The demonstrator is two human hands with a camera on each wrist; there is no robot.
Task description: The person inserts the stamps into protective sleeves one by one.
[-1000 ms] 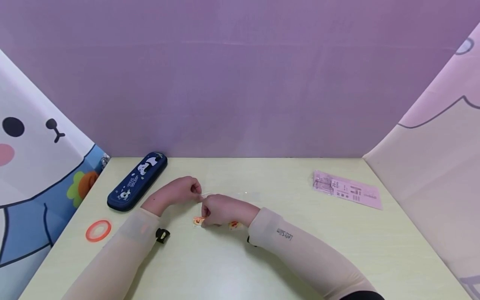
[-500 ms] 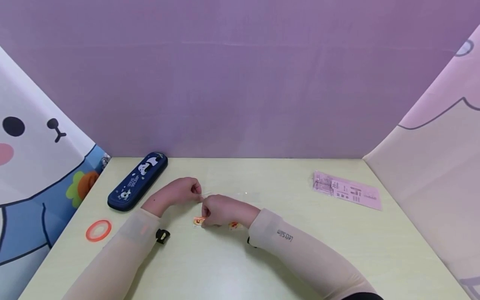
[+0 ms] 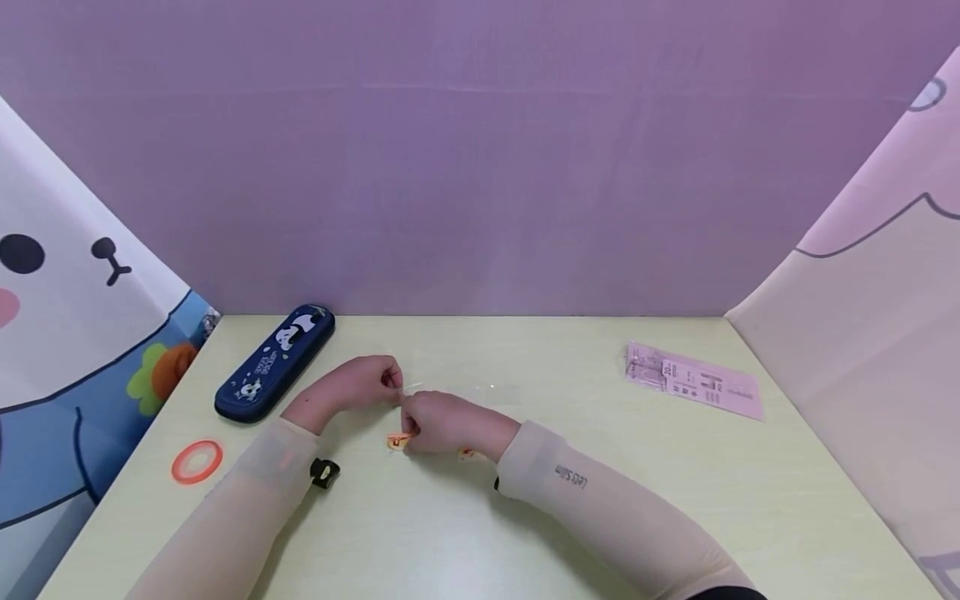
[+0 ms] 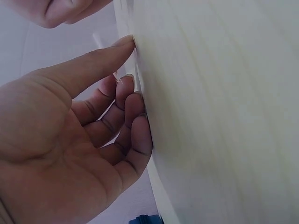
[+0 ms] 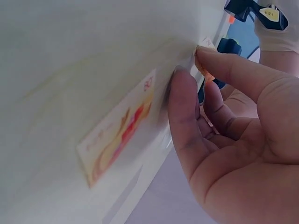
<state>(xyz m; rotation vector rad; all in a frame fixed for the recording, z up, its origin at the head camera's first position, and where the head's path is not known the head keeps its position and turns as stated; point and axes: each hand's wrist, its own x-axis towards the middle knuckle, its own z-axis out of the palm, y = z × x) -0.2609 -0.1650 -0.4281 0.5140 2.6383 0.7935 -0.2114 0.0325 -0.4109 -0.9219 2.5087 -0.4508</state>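
Note:
In the head view my left hand [image 3: 367,382] reaches in from the left, its curled fingers low over the table around the end of a thin, clear plastic strip [image 3: 412,386]. The left wrist view shows its thumb tip right at the tabletop and a pale sliver by the index finger. My right hand [image 3: 442,421] is close beside it, pinching a small orange-printed paper piece [image 3: 398,442] between thumb and finger. Another printed paper piece [image 5: 124,130], white with red and yellow, lies flat by the right hand in the right wrist view.
A navy pencil case [image 3: 274,363] with a panda print lies at the back left, an orange ring [image 3: 197,462] in front of it. Toward the back right lies a pink packaged card [image 3: 696,380]. Purple cloth [image 3: 480,167] rises behind the table [image 3: 480,533].
My right hand has shifted very slightly left and covers more of the second printed piece. The left hand stays almost in place.

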